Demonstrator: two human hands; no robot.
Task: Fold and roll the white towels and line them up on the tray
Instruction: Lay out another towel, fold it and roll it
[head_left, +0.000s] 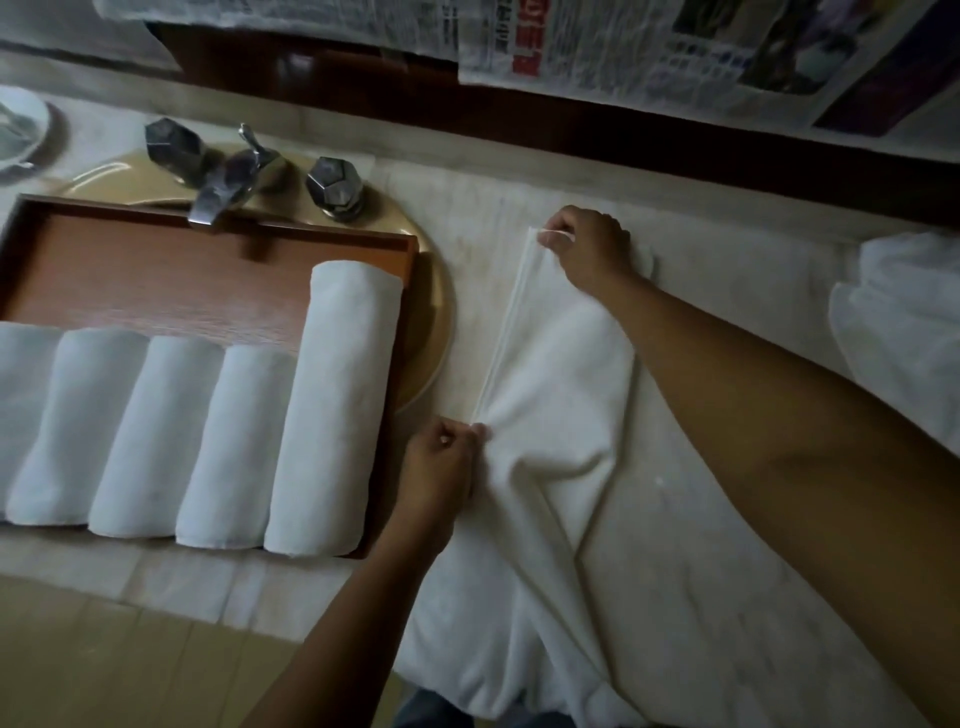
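Observation:
A white towel (561, 415) lies on the counter to the right of the tray, and its lower part hangs over the counter's front edge. My left hand (441, 467) pinches the near corner of its folded left edge. My right hand (589, 247) pinches the far corner of the same edge, so the edge runs taut between them. The wooden tray (171, 270) sits over the sink at the left. Several rolled white towels (332, 410) lie side by side along its front.
A metal tap (228, 182) with two faceted handles stands behind the tray, on the gold sink rim. More white towels (904, 332) are heaped at the right edge. Newspaper (649, 47) covers the wall behind. A white dish (21, 130) sits far left.

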